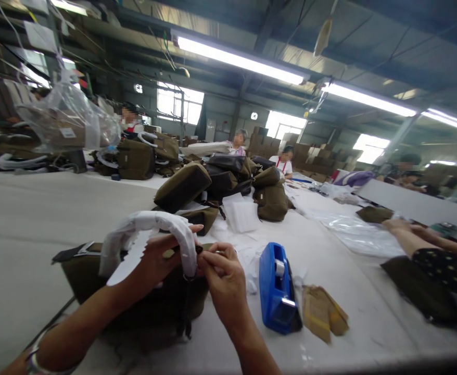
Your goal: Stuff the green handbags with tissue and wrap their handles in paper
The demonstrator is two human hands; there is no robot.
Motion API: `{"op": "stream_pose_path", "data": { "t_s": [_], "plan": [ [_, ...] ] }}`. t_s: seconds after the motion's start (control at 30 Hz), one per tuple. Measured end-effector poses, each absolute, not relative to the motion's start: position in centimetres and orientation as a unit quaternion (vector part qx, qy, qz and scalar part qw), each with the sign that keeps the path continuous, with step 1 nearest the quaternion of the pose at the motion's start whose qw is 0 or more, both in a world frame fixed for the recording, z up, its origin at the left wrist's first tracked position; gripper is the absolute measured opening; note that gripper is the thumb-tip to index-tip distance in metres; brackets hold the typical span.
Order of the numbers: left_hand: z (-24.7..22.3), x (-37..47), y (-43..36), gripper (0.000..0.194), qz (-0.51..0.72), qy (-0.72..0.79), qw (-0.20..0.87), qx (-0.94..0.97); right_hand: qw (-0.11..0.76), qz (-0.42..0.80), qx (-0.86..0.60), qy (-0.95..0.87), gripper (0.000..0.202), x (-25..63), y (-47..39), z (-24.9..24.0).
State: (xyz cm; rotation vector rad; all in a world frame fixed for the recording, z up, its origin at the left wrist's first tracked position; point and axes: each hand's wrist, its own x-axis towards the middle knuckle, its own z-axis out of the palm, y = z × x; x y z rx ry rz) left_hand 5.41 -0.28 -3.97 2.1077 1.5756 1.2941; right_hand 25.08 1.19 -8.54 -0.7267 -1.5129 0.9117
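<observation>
A dark olive bag (135,297) lies on the white-covered table in front of me, its arched handle (146,221) wrapped in white paper. My left hand (166,260) reaches through beneath the handle, its fingers at the handle's right end near a small dark part. Pinched fingers of my right hand (220,265) meet it there, on something too small to make out. A white strip with a jagged edge (130,260) hangs over my left wrist.
A blue tape dispenser (277,289) and brown cardboard pieces (324,312) lie to the right. Olive bags (183,187) are piled behind, beside white foam sheets (241,212). Another person's arms (416,237) reach in at right over plastic bags (357,232).
</observation>
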Motion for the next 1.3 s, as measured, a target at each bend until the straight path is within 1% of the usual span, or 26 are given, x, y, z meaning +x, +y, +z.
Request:
{"op": "stream_pose_path", "data": {
  "t_s": [0.07,0.2,0.3,0.37,0.43,0.53,0.6,0.67,0.7,0.77,0.87,0.93,1.03,1.13,1.2,1.3],
  "plan": [
    [-4.1,5.3,-0.1,0.045,0.440,0.507,0.141,0.728,0.564,0.419,-0.305,-0.642,0.017,25.0,1.1,-8.6],
    [-4.0,5.6,-0.2,0.040,0.458,0.488,0.169,0.724,0.535,0.459,-0.291,-0.646,0.019,25.1,0.7,-8.5],
    [-4.0,6.0,-0.4,0.038,0.460,0.489,0.172,0.721,0.544,0.460,-0.304,-0.632,0.018,25.3,0.5,-8.8],
    [-4.2,6.1,-0.5,0.039,0.462,0.493,0.160,0.720,0.567,0.455,-0.321,-0.606,0.019,25.3,0.5,-9.3],
    [-4.5,6.1,-0.6,0.045,0.470,0.502,0.143,0.712,0.602,0.447,-0.342,-0.566,0.022,25.0,0.2,-10.5],
    [-5.3,5.9,-0.9,0.050,0.476,0.528,0.126,0.692,0.637,0.463,-0.375,-0.490,0.034,24.2,-1.6,-13.6],
    [-5.9,5.8,-1.3,0.049,0.477,0.550,0.119,0.675,0.629,0.493,-0.377,-0.468,0.038,23.7,-3.6,-15.9],
    [-6.5,5.7,-1.9,0.047,0.485,0.570,0.111,0.654,0.602,0.499,-0.363,-0.507,0.034,23.8,-5.6,-17.2],
    [-6.7,5.6,-2.2,0.046,0.490,0.578,0.106,0.644,0.595,0.475,-0.359,-0.540,0.029,24.1,-6.3,-17.2],
    [-7.0,5.6,-3.0,0.045,0.499,0.588,0.100,0.629,0.612,0.366,-0.371,-0.595,0.020,25.3,-6.6,-16.0],
    [-7.3,5.9,-4.2,0.042,0.511,0.598,0.107,0.608,0.637,0.217,-0.393,-0.627,0.018,27.4,-4.7,-13.0],
    [-7.6,6.1,-5.0,0.041,0.512,0.596,0.135,0.603,0.606,0.201,-0.399,-0.658,0.018,28.2,-3.2,-11.9],
    [-8.6,6.5,-6.1,0.040,0.496,0.586,0.173,0.617,0.574,0.242,-0.389,-0.678,0.018,28.1,-2.6,-12.5],
    [-9.7,6.7,-6.7,0.035,0.481,0.595,0.148,0.627,0.593,0.315,-0.395,-0.627,0.017,27.3,-4.1,-14.3],
    [-10.2,6.8,-6.8,0.034,0.482,0.599,0.152,0.621,0.580,0.424,-0.397,-0.571,0.017,26.4,-5.7,-15.4],
    [-10.5,7.0,-6.6,0.037,0.494,0.590,0.211,0.603,0.524,0.581,-0.378,-0.495,0.030,24.7,-7.8,-17.0]
  ]
}}
